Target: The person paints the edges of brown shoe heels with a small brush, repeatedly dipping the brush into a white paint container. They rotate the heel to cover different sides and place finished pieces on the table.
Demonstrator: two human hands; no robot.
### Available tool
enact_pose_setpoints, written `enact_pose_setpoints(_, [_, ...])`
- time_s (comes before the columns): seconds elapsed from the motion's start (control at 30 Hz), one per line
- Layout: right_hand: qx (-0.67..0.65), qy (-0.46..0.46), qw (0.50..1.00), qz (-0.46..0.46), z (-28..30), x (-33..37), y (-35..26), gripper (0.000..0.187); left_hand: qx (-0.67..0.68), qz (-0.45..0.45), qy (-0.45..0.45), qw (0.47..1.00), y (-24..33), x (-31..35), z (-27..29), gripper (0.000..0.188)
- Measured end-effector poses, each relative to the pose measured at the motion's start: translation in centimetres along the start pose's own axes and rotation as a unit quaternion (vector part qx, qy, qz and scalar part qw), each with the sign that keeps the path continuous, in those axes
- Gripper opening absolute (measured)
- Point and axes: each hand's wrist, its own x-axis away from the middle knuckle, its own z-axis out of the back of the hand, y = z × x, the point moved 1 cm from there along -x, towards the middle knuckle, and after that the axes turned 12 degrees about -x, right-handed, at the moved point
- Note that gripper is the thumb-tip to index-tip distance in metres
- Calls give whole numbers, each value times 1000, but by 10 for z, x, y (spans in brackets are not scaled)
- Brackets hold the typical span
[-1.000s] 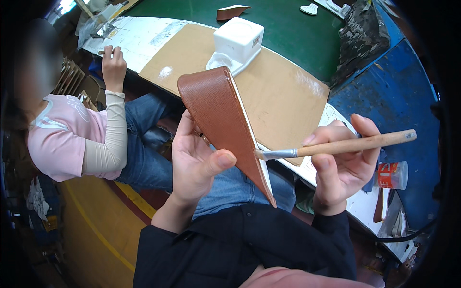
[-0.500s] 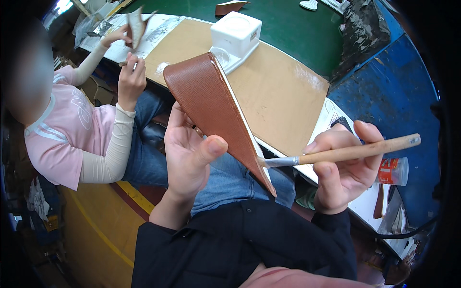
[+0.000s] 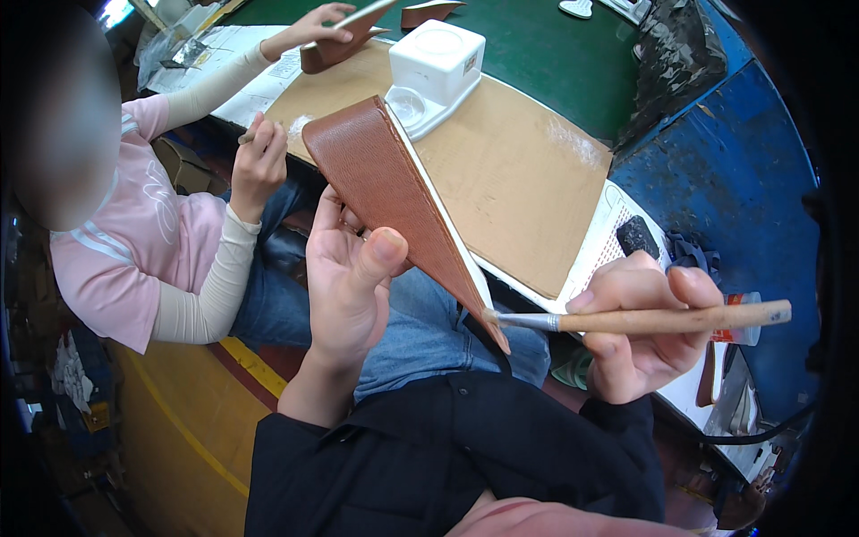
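My left hand (image 3: 344, 286) holds up a brown leather piece (image 3: 385, 188), its thumb on the near side and its other fingers partly hidden behind. The piece is broad and rounded at the top, tapers to a point at the lower right, and has a white strip along its right edge. Closed round the wooden handle of a paintbrush (image 3: 676, 319) is my right hand (image 3: 631, 327). The brush lies almost level, and its bristles touch the edge of the leather near the pointed end.
Behind the leather, a white dispenser-like box (image 3: 437, 67) stands on a tan board (image 3: 528, 197) on the table. A clear jar with a red label (image 3: 741, 318) is beyond my right hand. At left, a co-worker (image 3: 157, 233) holds another brown leather piece (image 3: 335, 52) and a thin stick.
The brush handle has swung down towards level, and its bristles have slid slightly down the edge. The leather has shifted slightly. The co-worker's far hand has moved right over the board with the other piece.
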Motion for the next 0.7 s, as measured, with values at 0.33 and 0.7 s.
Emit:
enact_pose_setpoints(0.33, [-6,-59,998,21,4,-3,-4,56,33,42,-13,998,-6,-3,0,58])
enact_pose_setpoints(0.7, [64,-95,993,24,9,-4,-10,59,42,54,0,998,-10,-9,-4,53])
